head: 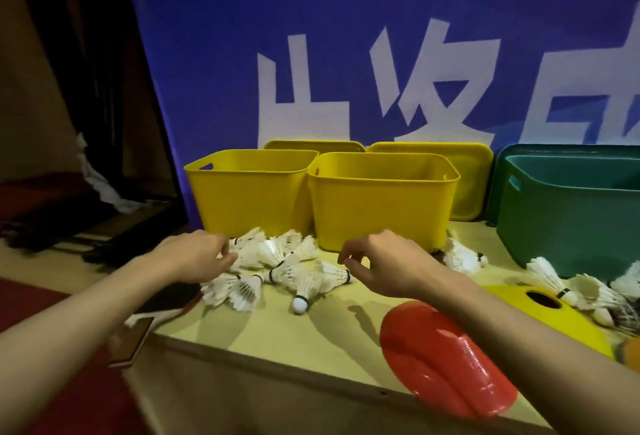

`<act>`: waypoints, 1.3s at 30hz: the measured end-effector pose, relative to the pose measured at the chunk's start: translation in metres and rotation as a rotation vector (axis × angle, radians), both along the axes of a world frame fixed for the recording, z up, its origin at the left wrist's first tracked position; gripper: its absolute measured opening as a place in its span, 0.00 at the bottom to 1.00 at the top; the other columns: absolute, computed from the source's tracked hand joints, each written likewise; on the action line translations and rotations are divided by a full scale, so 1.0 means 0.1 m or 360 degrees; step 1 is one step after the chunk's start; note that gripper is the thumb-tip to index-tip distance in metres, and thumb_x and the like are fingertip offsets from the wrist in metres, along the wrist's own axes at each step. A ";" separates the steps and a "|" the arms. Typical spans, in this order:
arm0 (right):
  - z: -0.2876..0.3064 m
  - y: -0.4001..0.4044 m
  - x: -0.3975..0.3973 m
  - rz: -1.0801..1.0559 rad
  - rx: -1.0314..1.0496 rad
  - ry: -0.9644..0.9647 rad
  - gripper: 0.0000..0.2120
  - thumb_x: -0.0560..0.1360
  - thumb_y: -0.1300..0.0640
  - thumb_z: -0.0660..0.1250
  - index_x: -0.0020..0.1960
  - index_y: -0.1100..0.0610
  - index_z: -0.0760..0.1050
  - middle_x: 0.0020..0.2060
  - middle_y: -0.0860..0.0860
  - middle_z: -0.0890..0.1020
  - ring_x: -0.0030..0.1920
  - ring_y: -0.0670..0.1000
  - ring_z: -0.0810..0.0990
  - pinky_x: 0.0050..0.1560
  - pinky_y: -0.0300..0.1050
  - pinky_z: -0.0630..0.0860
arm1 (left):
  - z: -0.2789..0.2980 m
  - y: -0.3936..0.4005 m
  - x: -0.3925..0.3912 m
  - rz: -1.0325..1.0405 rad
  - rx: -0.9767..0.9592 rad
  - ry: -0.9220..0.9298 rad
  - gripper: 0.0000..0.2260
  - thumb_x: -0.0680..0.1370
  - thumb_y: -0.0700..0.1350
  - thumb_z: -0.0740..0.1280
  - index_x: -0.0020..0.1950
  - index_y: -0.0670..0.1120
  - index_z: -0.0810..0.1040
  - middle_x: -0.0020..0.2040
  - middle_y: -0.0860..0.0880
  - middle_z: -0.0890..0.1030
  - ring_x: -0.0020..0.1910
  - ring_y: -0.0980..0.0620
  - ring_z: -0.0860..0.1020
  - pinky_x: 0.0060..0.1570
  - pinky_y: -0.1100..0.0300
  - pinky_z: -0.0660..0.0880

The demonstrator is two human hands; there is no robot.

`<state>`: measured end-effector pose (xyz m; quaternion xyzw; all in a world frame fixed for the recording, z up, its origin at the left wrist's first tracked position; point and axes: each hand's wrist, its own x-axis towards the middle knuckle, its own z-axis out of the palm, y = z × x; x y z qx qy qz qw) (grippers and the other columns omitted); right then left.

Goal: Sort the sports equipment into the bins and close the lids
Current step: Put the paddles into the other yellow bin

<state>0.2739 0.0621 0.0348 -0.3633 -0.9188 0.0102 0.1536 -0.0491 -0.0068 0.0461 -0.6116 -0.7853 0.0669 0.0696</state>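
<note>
Yellow plastic made up two of the bins: the left yellow bin and the right yellow bin stood side by side at the back of the wooden table, with a green bin well apart to the right. All three were open-topped. The yellow lids and a green lid leaned behind them against the blue banner. What the bins held could not be seen from this angle.

The sorting appeared barely begun. A heap of shuttlecocks lay on the table in front of the yellow bins, and a second cluster of shuttlecocks lay before the green bin. A red cone and a yellow cone lay at the near right. A table-tennis bat rested at the left edge, partly under the left forearm.

The left hand rested at the left side of the heap, fingers loosely curled against the feathers; a firm hold could not be confirmed. The right hand hovered just right of the heap, fingers bent downward and parted, holding nothing.

Outstanding, in my judgement: all loose items to be binned and every lid fitted.
</note>
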 end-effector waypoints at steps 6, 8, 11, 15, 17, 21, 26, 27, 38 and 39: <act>-0.08 -0.22 -0.38 0.0104 0.0026 -0.0044 0.11 0.80 0.46 0.60 0.59 0.42 0.79 0.50 0.39 0.85 0.48 0.50 0.82 0.43 0.48 0.79 | -0.24 -0.50 -0.50 0.0607 -0.0302 0.0069 0.42 0.73 0.77 0.54 0.72 0.46 0.70 0.67 0.48 0.78 0.63 0.46 0.78 0.59 0.54 0.75; -0.09 -0.25 -0.42 0.0118 0.0038 -0.0059 0.12 0.80 0.46 0.60 0.59 0.42 0.78 0.50 0.39 0.85 0.49 0.50 0.82 0.43 0.48 0.79 | -0.32 -0.61 -0.56 0.0734 -0.0535 -0.0018 0.44 0.74 0.77 0.51 0.75 0.46 0.71 0.69 0.48 0.77 0.66 0.47 0.77 0.62 0.57 0.73; -0.08 -0.28 -0.42 0.0108 0.0041 -0.0071 0.12 0.80 0.46 0.59 0.59 0.42 0.78 0.50 0.39 0.85 0.49 0.50 0.82 0.44 0.48 0.79 | -0.45 -0.71 -0.60 0.0791 -0.0660 -0.0008 0.44 0.74 0.78 0.51 0.74 0.45 0.72 0.69 0.48 0.78 0.66 0.48 0.76 0.63 0.58 0.72; -0.06 -0.30 -0.37 0.0091 0.0043 -0.0091 0.12 0.80 0.46 0.59 0.59 0.42 0.79 0.50 0.39 0.85 0.49 0.50 0.82 0.44 0.49 0.79 | -0.53 -0.73 -0.60 0.0736 -0.0620 -0.0074 0.38 0.79 0.71 0.55 0.75 0.42 0.69 0.72 0.46 0.74 0.68 0.48 0.75 0.63 0.58 0.71; -0.06 -0.32 -0.34 0.0079 0.0042 -0.0100 0.12 0.80 0.47 0.59 0.59 0.43 0.79 0.50 0.40 0.85 0.49 0.50 0.82 0.44 0.49 0.80 | -0.54 -0.71 -0.62 0.0672 -0.0576 -0.0135 0.32 0.81 0.67 0.58 0.72 0.42 0.72 0.68 0.46 0.77 0.64 0.49 0.77 0.60 0.59 0.73; -0.05 -0.35 -0.29 0.0051 0.0042 -0.0105 0.12 0.80 0.46 0.59 0.59 0.43 0.79 0.50 0.40 0.85 0.49 0.50 0.82 0.45 0.50 0.81 | -0.52 -0.66 -0.73 0.0644 -0.0405 -0.0166 0.26 0.80 0.62 0.59 0.67 0.44 0.76 0.62 0.47 0.80 0.55 0.49 0.79 0.53 0.58 0.75; 0.00 -0.38 -0.21 0.0028 0.0038 -0.0100 0.12 0.81 0.46 0.60 0.59 0.43 0.79 0.50 0.39 0.85 0.51 0.50 0.82 0.45 0.49 0.79 | -0.24 -0.62 -0.83 0.0654 0.0016 -0.0402 0.25 0.81 0.62 0.59 0.54 0.40 0.82 0.49 0.42 0.84 0.47 0.44 0.82 0.40 0.57 0.70; 0.01 -0.39 -0.19 0.0025 0.0038 -0.0101 0.12 0.81 0.46 0.60 0.59 0.43 0.79 0.50 0.39 0.85 0.51 0.50 0.82 0.45 0.49 0.80 | -0.15 -0.63 -0.84 0.0650 0.0108 -0.0400 0.25 0.80 0.63 0.60 0.50 0.42 0.82 0.44 0.44 0.82 0.45 0.44 0.82 0.40 0.57 0.71; 0.09 -0.41 0.12 -0.0032 0.0024 -0.0084 0.12 0.81 0.46 0.59 0.60 0.44 0.79 0.49 0.40 0.86 0.49 0.50 0.83 0.44 0.51 0.81 | 0.86 -0.07 0.13 0.0120 0.0484 -0.0229 0.27 0.80 0.66 0.58 0.36 0.45 0.78 0.34 0.47 0.79 0.36 0.49 0.78 0.36 0.56 0.72; 0.09 -0.40 0.18 -0.0048 0.0023 -0.0080 0.13 0.81 0.45 0.59 0.60 0.44 0.79 0.49 0.40 0.86 0.49 0.50 0.83 0.44 0.51 0.81 | 0.91 0.04 0.25 0.0052 0.0488 -0.0231 0.28 0.80 0.66 0.58 0.36 0.45 0.79 0.34 0.47 0.80 0.36 0.48 0.79 0.37 0.55 0.73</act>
